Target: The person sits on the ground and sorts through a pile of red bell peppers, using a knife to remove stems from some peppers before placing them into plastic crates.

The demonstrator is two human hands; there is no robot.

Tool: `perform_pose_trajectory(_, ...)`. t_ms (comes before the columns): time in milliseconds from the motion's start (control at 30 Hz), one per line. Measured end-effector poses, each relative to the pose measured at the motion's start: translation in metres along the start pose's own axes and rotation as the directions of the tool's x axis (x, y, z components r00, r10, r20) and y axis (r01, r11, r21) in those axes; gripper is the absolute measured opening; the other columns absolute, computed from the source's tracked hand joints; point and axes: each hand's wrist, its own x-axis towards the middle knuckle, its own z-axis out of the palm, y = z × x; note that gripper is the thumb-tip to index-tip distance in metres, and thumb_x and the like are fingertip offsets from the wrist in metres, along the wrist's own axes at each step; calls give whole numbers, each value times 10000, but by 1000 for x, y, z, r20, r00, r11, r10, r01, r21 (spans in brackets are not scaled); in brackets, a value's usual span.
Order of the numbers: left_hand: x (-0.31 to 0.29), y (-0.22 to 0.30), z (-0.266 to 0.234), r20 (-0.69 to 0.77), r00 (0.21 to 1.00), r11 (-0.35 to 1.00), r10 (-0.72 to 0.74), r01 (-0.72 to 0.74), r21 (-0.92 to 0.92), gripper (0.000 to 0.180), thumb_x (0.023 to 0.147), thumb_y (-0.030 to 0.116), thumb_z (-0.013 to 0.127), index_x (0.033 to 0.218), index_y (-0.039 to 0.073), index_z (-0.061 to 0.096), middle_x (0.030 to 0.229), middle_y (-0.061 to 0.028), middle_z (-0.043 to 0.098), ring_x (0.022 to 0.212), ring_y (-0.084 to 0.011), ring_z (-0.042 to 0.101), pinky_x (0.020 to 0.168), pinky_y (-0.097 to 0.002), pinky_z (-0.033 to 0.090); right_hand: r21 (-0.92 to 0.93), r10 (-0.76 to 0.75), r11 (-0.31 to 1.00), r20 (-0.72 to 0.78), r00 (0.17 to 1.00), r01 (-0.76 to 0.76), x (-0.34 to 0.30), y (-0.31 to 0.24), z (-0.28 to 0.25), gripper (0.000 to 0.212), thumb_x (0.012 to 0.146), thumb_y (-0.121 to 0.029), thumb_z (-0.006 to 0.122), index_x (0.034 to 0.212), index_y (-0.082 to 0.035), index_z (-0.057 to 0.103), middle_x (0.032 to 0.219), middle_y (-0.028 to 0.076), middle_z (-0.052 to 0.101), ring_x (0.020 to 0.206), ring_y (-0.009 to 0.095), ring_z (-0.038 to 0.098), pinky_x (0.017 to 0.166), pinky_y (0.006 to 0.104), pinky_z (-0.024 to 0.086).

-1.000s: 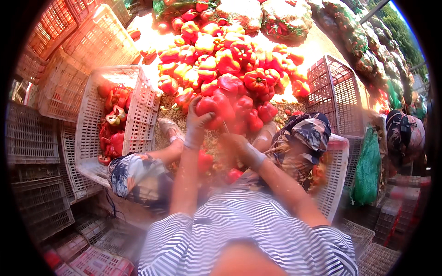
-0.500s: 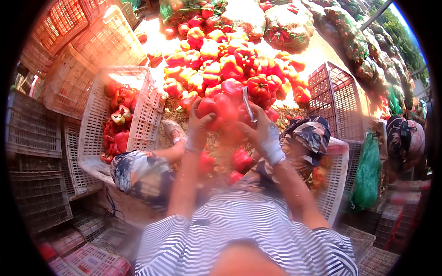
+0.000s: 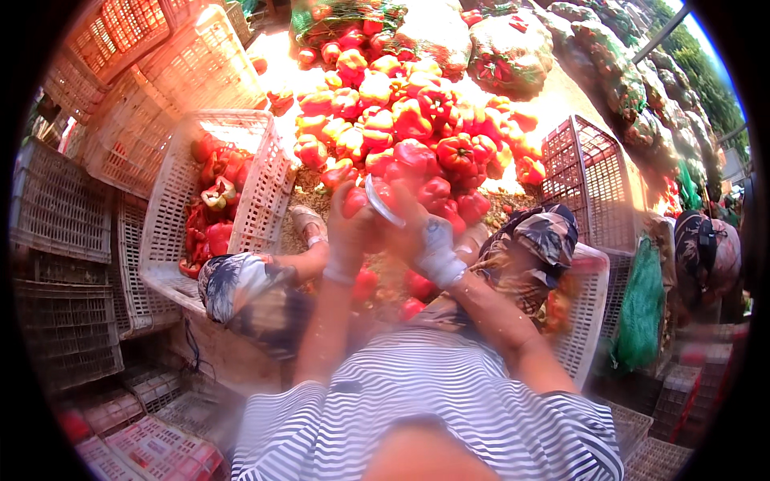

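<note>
Outdoor sunlit sorting spot, ground w/ a big heap of glossy red and orange bell peppers (image 3: 409, 120) spread across it, stacked crates all round. Nearest: person's striped shirt, both gloved forearms rising from lower edge. Left hand (image 3: 350, 232), pale glove, closed round a smooth red bell pepper (image 3: 358, 199), held up in front of chest, above the heap's near edge. Right hand (image 3: 433, 244), pale glove, curled round a thin curved light-coloured blade-like tool (image 3: 381, 204) whose edge touches the pepper; tool's exact kind can't tell. Below the hands, more red peppers lie loose, blurred. Left side: white plastic lattice crate (image 3: 253, 200) tilted, holding red peppers, some cut open. Right: reddish plastic lattice crate (image 3: 589, 176), upright, contents not visible. Two other people crouch near, w/ patterned head wraps. Far back: bulging mesh sacks (image 3: 513, 52) of peppers.
</note>
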Motion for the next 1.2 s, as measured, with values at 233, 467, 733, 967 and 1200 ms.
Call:
perform_pose_trajectory(233, -13, 9, -14, 79, 994, 997, -70, 72, -22, 630, 823, 172, 758, 1369, 54, 465, 1199, -83, 579, 976, -164, 617, 800, -308, 545, 147, 118, 976, 265, 957, -161, 8, 17, -18, 796, 798, -363, 735, 1471, -101, 401, 951, 190, 715, 844, 314, 712, 741, 428, 547)
perform_pose_trajectory(467, -8, -19, -30, 320, 947, 968, -21, 99, -231, 434, 923, 191, 644, 1319, 64, 520, 1278, -76, 576, 1246, -208, 524, 1074, -384, 416, 712, 141, 423, 559, 817, -561, 17, 64, -42, 697, 845, -268, 728, 1460, -86, 455, 902, 34, 667, 654, 82, 590, 555, 240, 451)
perform_pose_trajectory(733, -17, -6, -13, 191, 982, 936, 6, 62, -346, 581, 907, 266, 656, 1400, 32, 458, 1318, -91, 556, 1253, -216, 523, 1103, -379, 399, 745, 572, 396, 257, 779, -537, -18, 84, 6, 762, 886, -508, 713, 1398, 1, 471, 1024, 122, 657, 556, 127, 576, 469, 273, 462)
perform_pose_trajectory(967, -29, 10, 9, 293, 956, 928, 14, -121, 352, 726, 732, 135, 716, 1401, 24, 455, 1346, -81, 512, 1216, -175, 506, 1049, -302, 416, 869, 439, -128, 482, 758, -478, -25, 78, 64, 404, 944, -457, 655, 1059, -72, 613, 695, 4, 570, 481, 104, 518, 427, 251, 409)
perform_pose_trajectory(1200, -38, 28, 13, 223, 972, 997, -74, 80, -19, 712, 729, 11, 649, 1412, 36, 451, 1281, -77, 540, 1150, -160, 541, 964, -283, 464, 874, 393, -65, 465, 793, -481, -21, 70, 50, 620, 894, -345, 711, 1326, -13, 415, 945, 104, 613, 575, 123, 589, 489, 262, 464)
